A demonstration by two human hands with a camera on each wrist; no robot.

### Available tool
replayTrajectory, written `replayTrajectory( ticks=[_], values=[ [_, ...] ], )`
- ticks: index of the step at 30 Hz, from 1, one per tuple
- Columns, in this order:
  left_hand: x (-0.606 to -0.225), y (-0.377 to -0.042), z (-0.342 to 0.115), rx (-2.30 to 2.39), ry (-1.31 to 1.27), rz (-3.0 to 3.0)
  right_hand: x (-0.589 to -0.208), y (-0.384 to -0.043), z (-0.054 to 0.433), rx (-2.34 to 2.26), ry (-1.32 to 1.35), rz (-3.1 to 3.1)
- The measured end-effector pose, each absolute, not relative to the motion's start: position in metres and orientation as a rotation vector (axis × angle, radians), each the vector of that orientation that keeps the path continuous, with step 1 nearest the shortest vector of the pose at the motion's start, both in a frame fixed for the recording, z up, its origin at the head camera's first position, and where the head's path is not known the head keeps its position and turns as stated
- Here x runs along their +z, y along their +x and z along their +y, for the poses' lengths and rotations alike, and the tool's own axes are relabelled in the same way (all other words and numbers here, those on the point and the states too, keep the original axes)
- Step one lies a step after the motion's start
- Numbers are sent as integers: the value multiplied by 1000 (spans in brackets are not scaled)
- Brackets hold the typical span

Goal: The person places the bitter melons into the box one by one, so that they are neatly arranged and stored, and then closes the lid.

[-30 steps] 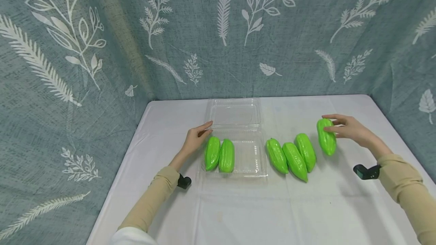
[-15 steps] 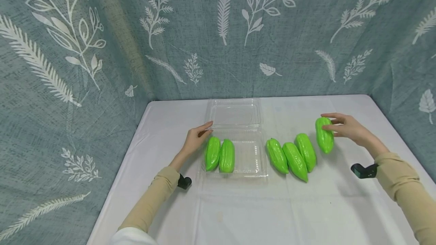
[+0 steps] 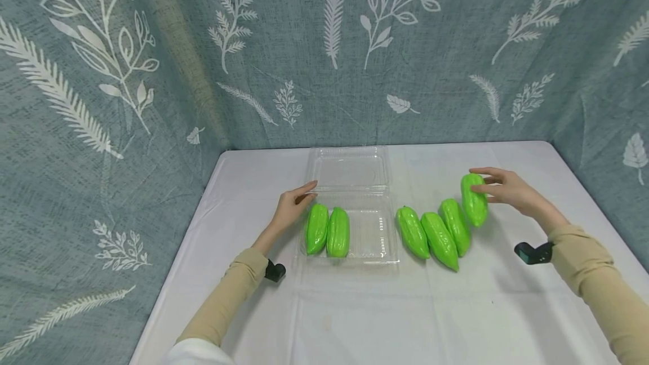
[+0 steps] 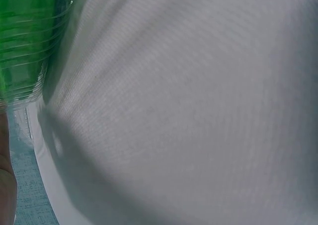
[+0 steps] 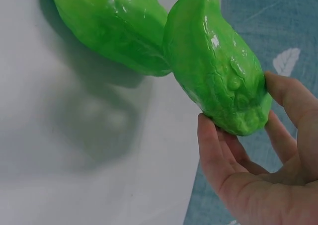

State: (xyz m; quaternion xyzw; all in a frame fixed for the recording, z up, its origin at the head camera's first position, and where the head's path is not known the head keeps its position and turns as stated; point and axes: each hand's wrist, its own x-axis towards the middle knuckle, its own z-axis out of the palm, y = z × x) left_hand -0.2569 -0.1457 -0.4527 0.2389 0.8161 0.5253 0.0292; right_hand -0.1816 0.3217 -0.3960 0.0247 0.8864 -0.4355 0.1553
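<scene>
One vegetable (image 3: pixel 473 207) moved left; five others (image 3: pixel 413 232) stayed.

the left hand (image 3: pixel 290 206) and right hand (image 3: pixel 513 190) are bare. a tan left sleeve (image 3: pixel 225 297) and matching right sleeve (image 3: pixel 607 286) end in creased, bunched cuffs (image 3: pixel 572 244); white fabric (image 3: pixel 199 352) borders the left one. a small black camera (image 3: pixel 534 253) juts out by each cuff.

Shiny brt grn veg (image 3: pixel 439 240), mid + rt of frame. Clear box (image 3: pixel 365 235), mid. Blue-grn curtain (image 3: pixel 329 108) w/ white leaves, up top. White desk (image 3: pixel 365 320). Tan sleeves (image 3: pixel 603 280), btm L + R.
</scene>
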Motion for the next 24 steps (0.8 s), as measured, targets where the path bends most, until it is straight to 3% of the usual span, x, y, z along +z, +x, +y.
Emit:
replayTrajectory(
  ticks=[24],
  values=[
    [-452, -257, -141, 1618, 723, 2537, -406, -195, 301, -1358, 29, 2483]
  ],
)
